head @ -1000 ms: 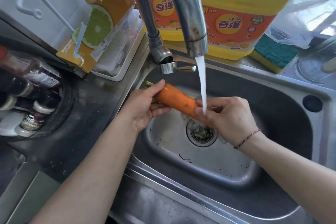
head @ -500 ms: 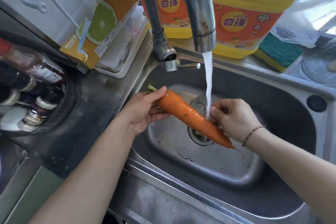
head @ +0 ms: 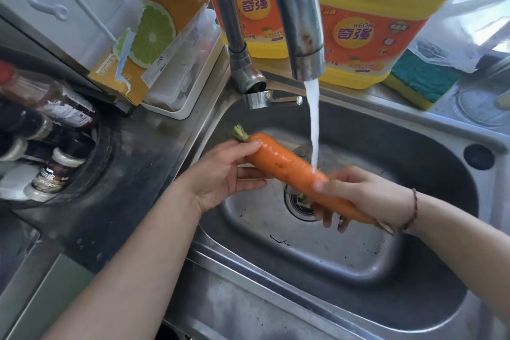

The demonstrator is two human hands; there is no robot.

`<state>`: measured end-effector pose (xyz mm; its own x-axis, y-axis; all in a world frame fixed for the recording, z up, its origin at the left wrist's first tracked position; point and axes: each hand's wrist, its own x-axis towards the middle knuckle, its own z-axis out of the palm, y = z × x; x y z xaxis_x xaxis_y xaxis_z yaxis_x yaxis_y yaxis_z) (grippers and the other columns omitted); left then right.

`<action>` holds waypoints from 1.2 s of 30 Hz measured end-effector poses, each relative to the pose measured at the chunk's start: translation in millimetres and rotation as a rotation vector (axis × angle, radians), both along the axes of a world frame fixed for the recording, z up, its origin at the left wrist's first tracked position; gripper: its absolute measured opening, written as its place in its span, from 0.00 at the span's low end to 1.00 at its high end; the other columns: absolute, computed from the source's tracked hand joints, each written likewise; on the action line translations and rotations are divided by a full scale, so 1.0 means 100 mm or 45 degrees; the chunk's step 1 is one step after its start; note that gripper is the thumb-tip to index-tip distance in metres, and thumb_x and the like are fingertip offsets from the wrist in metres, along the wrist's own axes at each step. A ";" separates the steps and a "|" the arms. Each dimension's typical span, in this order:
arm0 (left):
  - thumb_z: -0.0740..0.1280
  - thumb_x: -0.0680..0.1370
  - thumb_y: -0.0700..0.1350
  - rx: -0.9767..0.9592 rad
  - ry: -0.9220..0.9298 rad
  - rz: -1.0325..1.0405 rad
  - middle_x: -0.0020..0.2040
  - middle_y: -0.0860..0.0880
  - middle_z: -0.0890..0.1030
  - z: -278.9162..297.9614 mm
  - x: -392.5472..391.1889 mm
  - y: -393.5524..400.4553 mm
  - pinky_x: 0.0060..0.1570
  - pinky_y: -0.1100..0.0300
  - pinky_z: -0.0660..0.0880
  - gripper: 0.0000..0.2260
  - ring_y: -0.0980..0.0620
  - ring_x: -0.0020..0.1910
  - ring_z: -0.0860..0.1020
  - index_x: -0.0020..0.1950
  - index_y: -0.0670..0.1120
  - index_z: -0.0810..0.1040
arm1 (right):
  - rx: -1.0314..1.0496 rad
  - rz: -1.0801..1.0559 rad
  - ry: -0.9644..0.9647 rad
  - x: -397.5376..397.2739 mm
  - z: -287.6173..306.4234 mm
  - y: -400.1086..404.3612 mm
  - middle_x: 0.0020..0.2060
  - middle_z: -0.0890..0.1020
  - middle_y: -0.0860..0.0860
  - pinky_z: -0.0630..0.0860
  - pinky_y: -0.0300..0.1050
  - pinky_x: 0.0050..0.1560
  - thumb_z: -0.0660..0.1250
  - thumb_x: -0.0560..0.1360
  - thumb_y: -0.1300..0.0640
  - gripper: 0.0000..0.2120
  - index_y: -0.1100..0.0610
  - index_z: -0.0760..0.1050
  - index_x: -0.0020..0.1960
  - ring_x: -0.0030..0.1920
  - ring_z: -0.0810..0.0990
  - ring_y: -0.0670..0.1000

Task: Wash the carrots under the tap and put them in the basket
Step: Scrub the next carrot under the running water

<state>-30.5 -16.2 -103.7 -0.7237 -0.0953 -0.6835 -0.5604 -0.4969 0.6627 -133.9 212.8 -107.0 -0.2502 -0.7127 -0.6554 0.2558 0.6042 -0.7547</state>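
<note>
Carrot (head: 289, 167) over sink (head: 430, 143), slanting above drain (head: 299, 203), water stream (head: 313, 130) now striking mid-body, not tip as second ago. Left hand (head: 223, 176) pinching stem end; right hand (head: 361, 196), slid down since half second back, fingers (head: 327, 215) curled round lower half. Rinse progressing along length. Basket not in view.

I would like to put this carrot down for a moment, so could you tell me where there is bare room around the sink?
Bare steel shows on the sink floor in front of the drain, and on the dark wet counter between the bottles and the basin. The back ledge is crowded: yellow jugs, sponge, tap.
</note>
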 end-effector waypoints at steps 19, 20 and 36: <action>0.70 0.69 0.44 -0.101 -0.053 0.027 0.51 0.39 0.82 -0.04 -0.08 -0.05 0.46 0.52 0.83 0.17 0.41 0.46 0.84 0.56 0.40 0.76 | 0.026 -0.391 0.109 0.08 -0.05 -0.12 0.43 0.87 0.51 0.79 0.42 0.41 0.73 0.74 0.55 0.11 0.50 0.83 0.56 0.42 0.86 0.51; 0.70 0.69 0.44 -0.095 -0.059 0.026 0.52 0.38 0.82 -0.04 -0.07 -0.05 0.46 0.52 0.83 0.17 0.41 0.47 0.84 0.56 0.40 0.76 | -0.002 -0.411 0.071 0.07 -0.06 -0.11 0.44 0.87 0.52 0.80 0.44 0.42 0.73 0.73 0.58 0.12 0.50 0.83 0.56 0.43 0.86 0.53; 0.73 0.74 0.51 -0.296 -0.212 0.028 0.46 0.36 0.85 -0.03 -0.15 0.08 0.29 0.61 0.79 0.19 0.41 0.40 0.86 0.56 0.38 0.78 | 0.145 -0.262 0.098 0.06 0.01 -0.23 0.38 0.87 0.55 0.83 0.54 0.50 0.73 0.72 0.43 0.16 0.56 0.83 0.48 0.42 0.87 0.56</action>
<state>-45.0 -8.4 -106.4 -0.5992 -0.2778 -0.7508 -0.6618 -0.3558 0.6598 -127.7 190.2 -105.7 -0.4347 -0.5643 -0.7019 0.3267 0.6275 -0.7068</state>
